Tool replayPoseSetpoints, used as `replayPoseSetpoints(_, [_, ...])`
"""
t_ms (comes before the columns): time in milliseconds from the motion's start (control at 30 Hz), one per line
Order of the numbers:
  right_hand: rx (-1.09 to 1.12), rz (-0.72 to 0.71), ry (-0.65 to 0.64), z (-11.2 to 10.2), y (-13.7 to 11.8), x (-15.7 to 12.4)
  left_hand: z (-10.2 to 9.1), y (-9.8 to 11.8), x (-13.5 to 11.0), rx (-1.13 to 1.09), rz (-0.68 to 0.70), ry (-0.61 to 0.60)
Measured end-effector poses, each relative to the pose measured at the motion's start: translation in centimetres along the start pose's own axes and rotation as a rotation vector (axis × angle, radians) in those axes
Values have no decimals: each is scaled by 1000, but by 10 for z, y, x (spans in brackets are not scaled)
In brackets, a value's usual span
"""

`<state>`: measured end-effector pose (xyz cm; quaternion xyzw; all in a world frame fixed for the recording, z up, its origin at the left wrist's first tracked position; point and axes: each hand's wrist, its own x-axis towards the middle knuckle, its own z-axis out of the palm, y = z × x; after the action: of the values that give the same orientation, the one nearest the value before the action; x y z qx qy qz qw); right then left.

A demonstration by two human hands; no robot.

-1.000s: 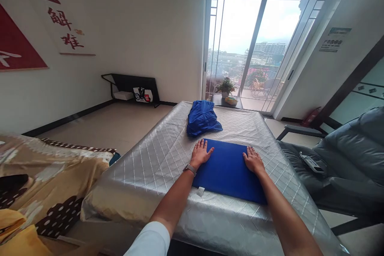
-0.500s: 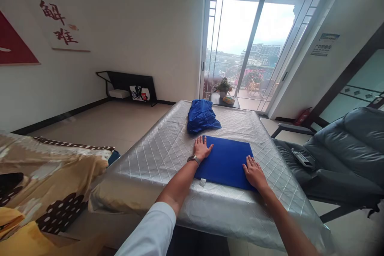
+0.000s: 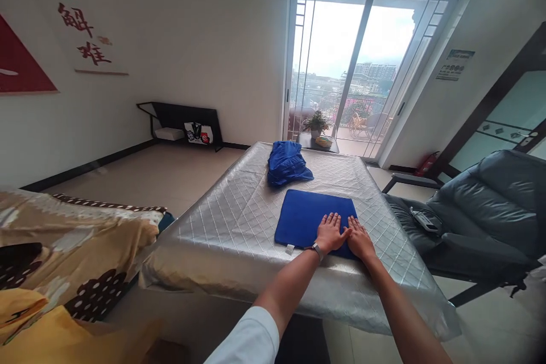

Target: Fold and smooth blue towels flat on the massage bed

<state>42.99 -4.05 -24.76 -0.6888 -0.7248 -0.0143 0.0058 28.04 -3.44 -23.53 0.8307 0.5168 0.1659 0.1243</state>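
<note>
A folded blue towel (image 3: 302, 215) lies flat on a table covered with a silver quilted cloth (image 3: 239, 222). My left hand (image 3: 330, 233) and my right hand (image 3: 359, 237) rest side by side, fingers stretched flat, on the towel's near right part. Their fingers touch each other. A watch sits on my left wrist. A small white tag shows at the towel's near left corner. Farther back on the table sits a crumpled pile of blue cloth (image 3: 288, 163), apart from both hands.
A dark reclining chair (image 3: 482, 210) with a remote on it stands right of the table. A patterned yellow-brown blanket (image 3: 63, 239) lies at the left. Glass balcony doors (image 3: 345, 62) and a small table with a plant (image 3: 316, 123) are beyond the table's far end.
My left hand has slid right across the towel from its far left corner to meet my right hand. The right hand has stayed near the near right part. The view has pulled back slightly.
</note>
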Motion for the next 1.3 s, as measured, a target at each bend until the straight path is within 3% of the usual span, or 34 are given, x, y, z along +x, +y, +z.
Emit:
replayPoseSetpoints(267, [15, 21, 25, -6, -7, 0, -57, -123, -50, 111, -333, 43])
replayPoseSetpoints(400, [15, 28, 55, -15, -13, -5, -62, -145, -66, 132, -368, 65])
replayPoseSetpoints(533, [12, 9, 91, -17, -17, -22, -59, -144, -67, 148, -365, 75])
replayPoseSetpoints(733, [5, -38, -31, -3, -11, -46, -66, -129, -65, 175, -366, 94])
replayPoseSetpoints(833, [9, -29, -40, 1, -9, -47, -58, -94, -60, 146, -250, 79])
replayPoseSetpoints(1000, [21, -36, -53, -3, -10, -47, -22, -7, -46, 81, 103, 80])
replayPoseSetpoints(1100, [19, -33, -50, -5, -10, -49, -8, 20, -42, 44, 107, 17])
replayPoseSetpoints(1200, [9, -25, -47, -6, -11, -49, -8, 12, -46, 10, 44, -51])
replayPoseSetpoints(1300, [11, -22, -45, -6, -12, -49, -22, -22, -60, 23, -10, -60])
